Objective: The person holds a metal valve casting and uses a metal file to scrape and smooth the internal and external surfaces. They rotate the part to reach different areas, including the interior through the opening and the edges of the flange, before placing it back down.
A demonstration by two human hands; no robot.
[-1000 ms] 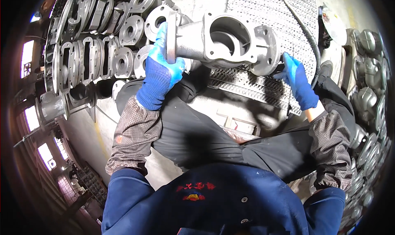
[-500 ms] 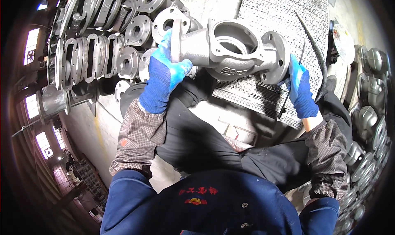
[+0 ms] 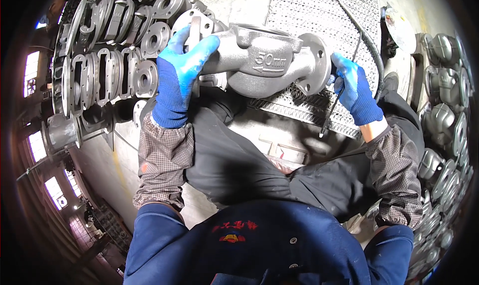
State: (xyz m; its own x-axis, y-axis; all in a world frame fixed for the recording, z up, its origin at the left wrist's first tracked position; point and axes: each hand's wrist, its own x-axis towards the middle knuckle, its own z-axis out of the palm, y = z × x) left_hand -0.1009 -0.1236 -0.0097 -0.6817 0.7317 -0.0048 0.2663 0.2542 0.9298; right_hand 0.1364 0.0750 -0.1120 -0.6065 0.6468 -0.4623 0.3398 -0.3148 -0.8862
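A grey cast-metal valve body (image 3: 264, 60) with a flange at each end is held up in front of my knees. Its raised-lettered side faces me, and the top opening shows only as a thin oval. My left hand (image 3: 182, 73), in a blue coated glove, is closed around the left flange (image 3: 195, 30), thumb stretched along the neck. Beside the right flange (image 3: 315, 65) is my gloved right hand (image 3: 353, 88), fingers curled. A thin dark rod (image 3: 330, 116) runs past these fingers and seems held in them; whether the fingertips also touch the flange, I cannot tell.
Rows of flanged castings (image 3: 100, 78) stand at the left, and more castings (image 3: 441, 118) line the right. A textured metal plate (image 3: 319, 15) lies beyond the valve body, with a black hose (image 3: 366, 40) across it. My bent legs (image 3: 234, 155) frame the near side.
The valve body has rolled so its top opening turned away and the lettered side came up. My left hand spread its thumb along the neck; my right hand's fingers curled more.
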